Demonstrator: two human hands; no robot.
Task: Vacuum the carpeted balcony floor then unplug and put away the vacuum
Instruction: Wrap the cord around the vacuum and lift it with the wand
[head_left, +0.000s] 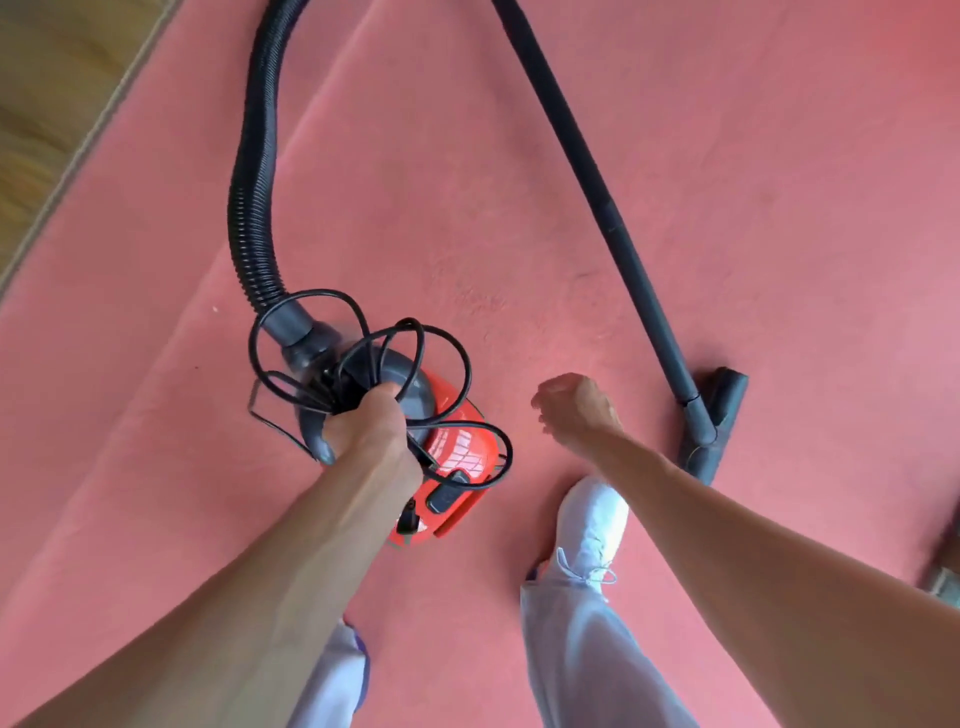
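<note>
A small red and grey vacuum (457, 457) is under my left hand (371, 428), which grips its grey handle together with loops of the black power cord (363, 332). A black ribbed hose (254, 171) curves up from the vacuum's front and out of view at the top. The dark rigid wand (597, 171) slants down to the floor nozzle (714, 421) on the red carpet (467, 208). My right hand (574, 408) hovers left of the nozzle, fingers loosely curled, holding nothing.
A wooden floor strip (57, 88) borders the carpet at the upper left. My white shoe (592, 519) and pale trousers stand between the vacuum and the nozzle. A blurred object (945, 577) sits at the right edge.
</note>
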